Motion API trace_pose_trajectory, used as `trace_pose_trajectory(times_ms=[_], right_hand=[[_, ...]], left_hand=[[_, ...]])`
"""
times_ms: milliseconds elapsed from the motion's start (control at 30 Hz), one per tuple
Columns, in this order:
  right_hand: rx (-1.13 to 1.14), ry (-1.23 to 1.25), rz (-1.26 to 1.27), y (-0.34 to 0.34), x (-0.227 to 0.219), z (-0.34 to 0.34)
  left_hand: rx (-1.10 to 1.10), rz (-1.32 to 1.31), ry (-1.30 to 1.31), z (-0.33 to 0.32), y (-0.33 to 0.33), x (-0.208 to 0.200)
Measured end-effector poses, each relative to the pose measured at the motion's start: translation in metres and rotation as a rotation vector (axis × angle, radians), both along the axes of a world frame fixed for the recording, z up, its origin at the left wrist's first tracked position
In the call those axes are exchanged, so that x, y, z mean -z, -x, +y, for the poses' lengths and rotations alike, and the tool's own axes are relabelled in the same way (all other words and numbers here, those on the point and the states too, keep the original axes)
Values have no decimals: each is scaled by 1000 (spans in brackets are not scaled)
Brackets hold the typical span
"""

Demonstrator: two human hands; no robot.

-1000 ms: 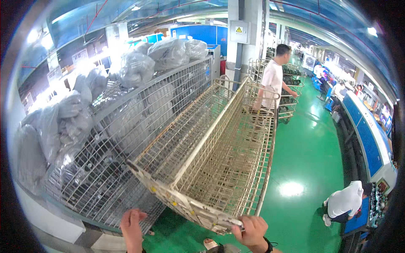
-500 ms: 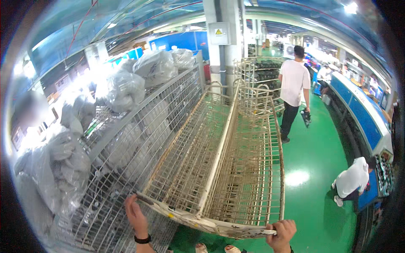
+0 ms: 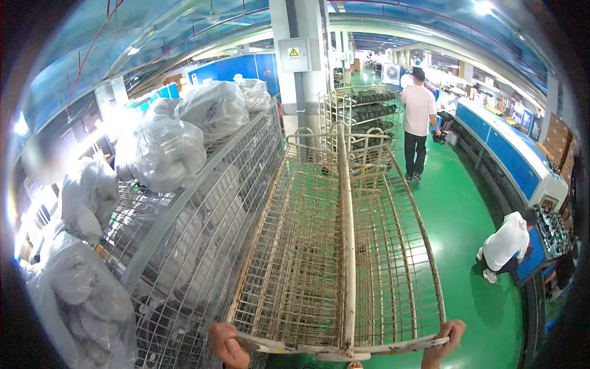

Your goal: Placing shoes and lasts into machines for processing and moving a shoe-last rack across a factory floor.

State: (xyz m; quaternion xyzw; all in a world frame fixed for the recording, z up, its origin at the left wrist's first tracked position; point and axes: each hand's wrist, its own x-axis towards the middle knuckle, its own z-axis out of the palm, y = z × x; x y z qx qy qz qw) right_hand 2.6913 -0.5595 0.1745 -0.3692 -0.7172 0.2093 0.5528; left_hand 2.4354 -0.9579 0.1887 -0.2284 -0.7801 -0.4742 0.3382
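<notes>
A tall cream wire-shelf cart, rusty in places, stretches away in front of me, with a long central bar and tiers of wire mesh on both sides. My left hand is closed at the left end of its near bar, fingers curled. The right end of the same bar is in the grip of my right hand, fingers wrapped round it. Both hands are partly cut off by the lower edge. The cart's shelves bear nothing that I can make out.
Close on the left stands a grey mesh cage full of clear plastic bags. Ahead are a pillar and a rack of dark items. One person walks ahead; another crouches by the blue-sided conveyor line.
The cart has swung to point straighter ahead. My left hand, its fingers extended before, now curls at the bar's end. The walking person is farther away.
</notes>
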Motion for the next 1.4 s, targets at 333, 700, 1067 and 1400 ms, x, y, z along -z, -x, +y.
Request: trace_pose_trajectory(times_ms=[333, 700, 1067, 1400], right_hand=[[-4, -229, -58, 21, -23, 11], [-118, -114, 89, 44, 3, 72], [-15, -203, 6, 95, -13, 86], [-20, -283, 79, 171, -11, 136]], left_hand=[[112, -254, 259, -60, 39, 69], [-173, 55, 13, 53, 35, 20], [-171, 262, -28, 89, 86, 3], [12, 87, -13, 127, 148, -15]])
